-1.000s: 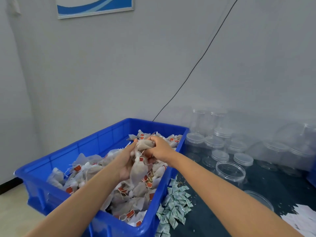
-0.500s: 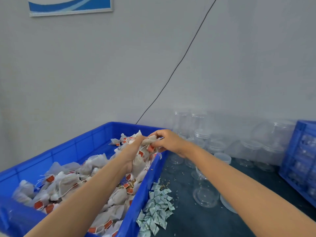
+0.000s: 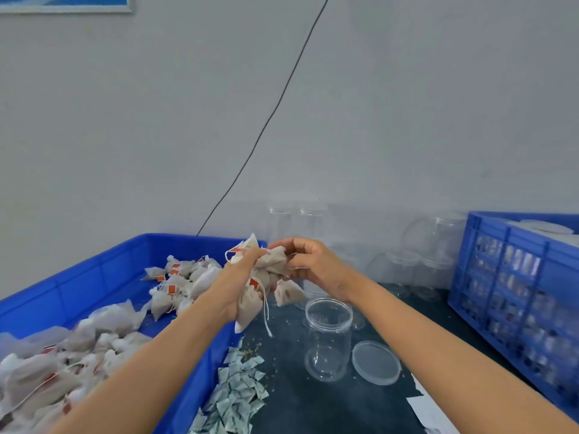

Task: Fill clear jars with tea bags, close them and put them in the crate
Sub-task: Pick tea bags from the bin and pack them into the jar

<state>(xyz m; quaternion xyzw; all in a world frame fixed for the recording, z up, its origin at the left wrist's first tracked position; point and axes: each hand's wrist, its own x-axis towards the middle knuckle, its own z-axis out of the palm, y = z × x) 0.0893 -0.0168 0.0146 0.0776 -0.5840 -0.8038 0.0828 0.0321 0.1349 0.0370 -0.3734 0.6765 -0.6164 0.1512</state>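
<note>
Blue tub [image 3: 94, 277] at left holds loose tea bags [image 3: 175, 286]. Blue crate [image 3: 513, 277] at right, jars inside. Open clear jar [image 3: 327, 338] stands upright on dark table [image 3: 313, 408], its lid [image 3: 375, 362] flat just beside it. Left hand [image 3: 241, 277] and right hand [image 3: 316, 266], fingers curled, together grip a bunch of tea bags [image 3: 269, 270] above the table, left of the jar mouth.

wall [image 3: 407, 104]: plain grey | cable [image 3: 272, 114]: black, slanting | frame [image 3: 65, 3]: blue, perhaps a picture
</note>
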